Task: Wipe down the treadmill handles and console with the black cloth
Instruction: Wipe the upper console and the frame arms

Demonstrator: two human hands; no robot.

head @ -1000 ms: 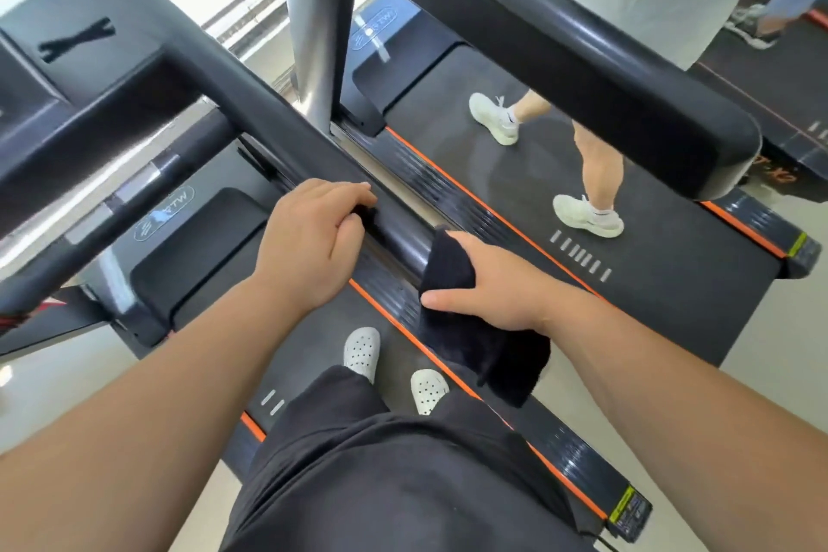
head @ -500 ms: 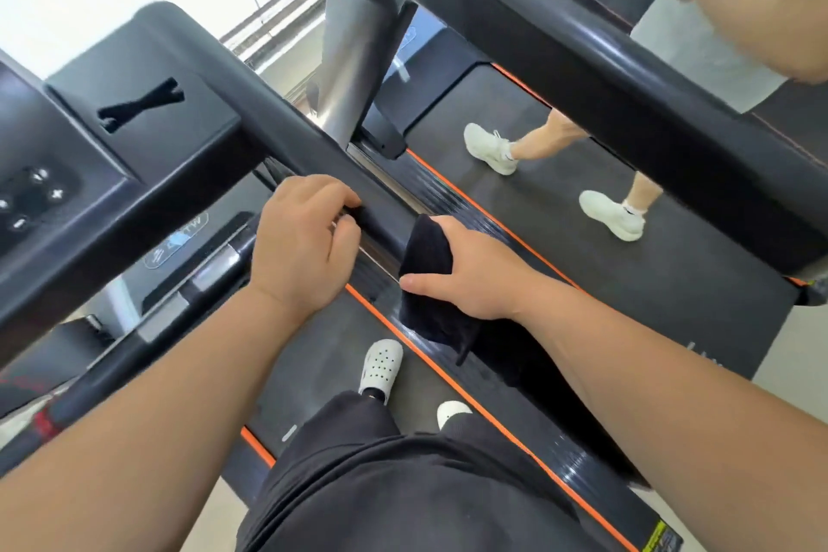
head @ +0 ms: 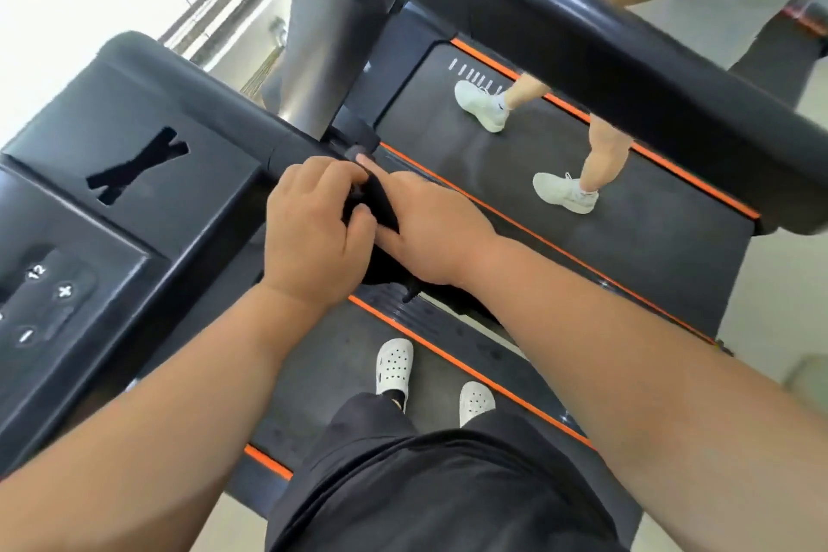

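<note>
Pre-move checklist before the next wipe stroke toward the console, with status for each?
1. Cloth in hand: ok, the right hand presses it on the handle.
2. Left hand clear of the wipe path: not ok, it sits against the cloth, between it and the console.
3. Cloth flat on the handle: cannot tell, both hands cover most of it.
4. Loose cloth end clear of the belt: ok, it hangs over the side rail, not reaching the belt.
5. Console buttons out of contact: ok, neither hand is near them.
6. Neighbouring treadmill user out of reach: ok, separated by that treadmill's handle.
</note>
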